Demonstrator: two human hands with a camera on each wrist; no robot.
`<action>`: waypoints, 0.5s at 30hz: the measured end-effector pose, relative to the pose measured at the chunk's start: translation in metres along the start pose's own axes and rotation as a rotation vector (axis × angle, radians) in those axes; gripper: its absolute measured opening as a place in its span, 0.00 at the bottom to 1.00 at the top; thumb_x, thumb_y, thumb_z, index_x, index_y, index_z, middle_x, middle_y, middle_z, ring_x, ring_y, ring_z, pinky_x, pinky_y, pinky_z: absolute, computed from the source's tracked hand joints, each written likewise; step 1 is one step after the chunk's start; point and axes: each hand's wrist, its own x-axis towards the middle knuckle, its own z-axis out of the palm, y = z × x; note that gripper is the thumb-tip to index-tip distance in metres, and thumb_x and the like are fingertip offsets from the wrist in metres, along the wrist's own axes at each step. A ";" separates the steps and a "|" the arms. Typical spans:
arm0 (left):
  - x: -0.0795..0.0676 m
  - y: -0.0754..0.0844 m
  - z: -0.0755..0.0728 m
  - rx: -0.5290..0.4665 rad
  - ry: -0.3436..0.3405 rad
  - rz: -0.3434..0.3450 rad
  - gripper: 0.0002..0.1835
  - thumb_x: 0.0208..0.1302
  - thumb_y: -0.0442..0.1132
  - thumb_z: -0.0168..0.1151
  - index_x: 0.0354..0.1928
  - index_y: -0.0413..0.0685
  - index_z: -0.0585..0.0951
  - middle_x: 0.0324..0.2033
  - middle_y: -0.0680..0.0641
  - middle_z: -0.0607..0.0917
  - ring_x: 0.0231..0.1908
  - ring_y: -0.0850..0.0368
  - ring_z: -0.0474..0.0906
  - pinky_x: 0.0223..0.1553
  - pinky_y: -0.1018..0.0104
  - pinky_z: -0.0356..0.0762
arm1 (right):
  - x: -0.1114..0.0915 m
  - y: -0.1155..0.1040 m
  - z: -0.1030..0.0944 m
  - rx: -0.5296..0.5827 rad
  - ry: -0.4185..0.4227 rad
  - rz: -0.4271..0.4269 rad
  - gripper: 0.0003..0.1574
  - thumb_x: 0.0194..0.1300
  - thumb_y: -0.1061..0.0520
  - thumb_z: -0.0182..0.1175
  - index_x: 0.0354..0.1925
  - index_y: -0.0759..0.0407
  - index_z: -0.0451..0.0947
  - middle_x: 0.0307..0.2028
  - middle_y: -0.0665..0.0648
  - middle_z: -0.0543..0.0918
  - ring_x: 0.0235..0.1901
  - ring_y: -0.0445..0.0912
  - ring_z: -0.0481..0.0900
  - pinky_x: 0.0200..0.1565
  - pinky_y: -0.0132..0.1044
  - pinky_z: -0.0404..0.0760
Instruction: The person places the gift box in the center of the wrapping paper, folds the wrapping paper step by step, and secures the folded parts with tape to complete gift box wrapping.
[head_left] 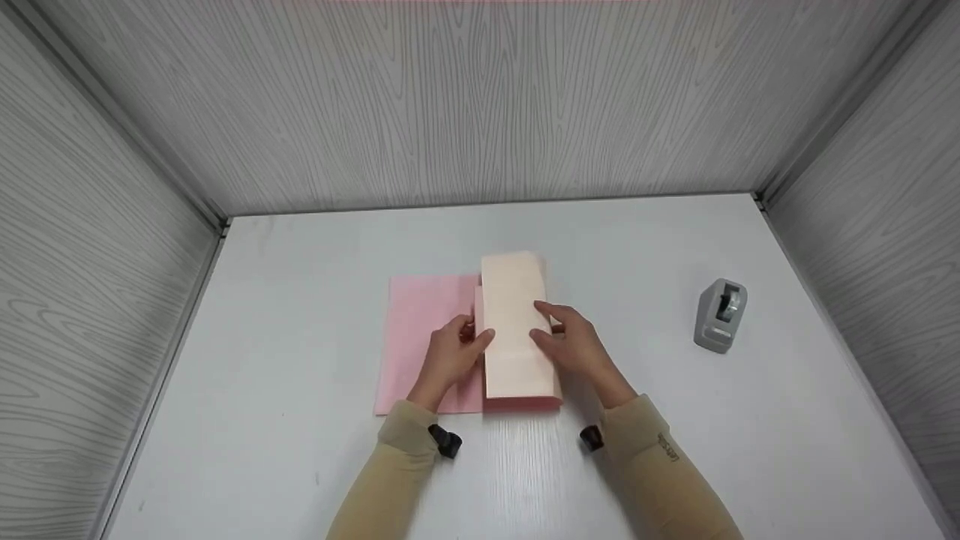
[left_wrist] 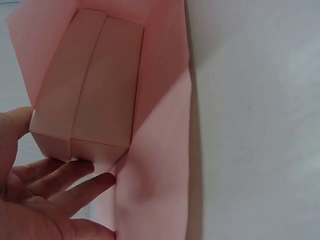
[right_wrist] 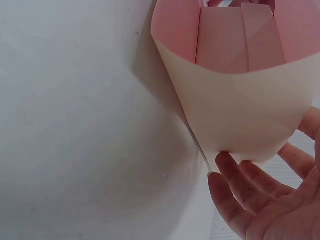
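Observation:
A sheet of wrapping paper [head_left: 420, 337], pink on one face and cream on the other, lies on the white table, its right part folded up and over with the cream face [head_left: 517, 360] outward. Within the fold sits a pink box [left_wrist: 100, 80] with a seam along it, also visible through the paper's open end in the right wrist view. My left hand [head_left: 448, 358] grips the box, thumb at the fold's left edge and fingers around the box's side. On the right, my right hand [head_left: 576, 343] holds the folded paper, thumb and index finger on top, other fingers against its curved side.
A grey tape dispenser [head_left: 720, 315] with a roll of tape stands on the right of the white table [head_left: 300, 300]. Wood-grain panels [head_left: 450, 105] rise at the back and both sides.

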 end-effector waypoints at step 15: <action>0.000 0.002 0.001 -0.025 -0.023 0.015 0.17 0.69 0.50 0.60 0.48 0.43 0.77 0.37 0.47 0.80 0.37 0.53 0.73 0.41 0.59 0.74 | -0.001 0.001 0.000 -0.024 0.001 -0.052 0.33 0.69 0.53 0.62 0.70 0.54 0.68 0.66 0.62 0.69 0.54 0.59 0.77 0.50 0.49 0.79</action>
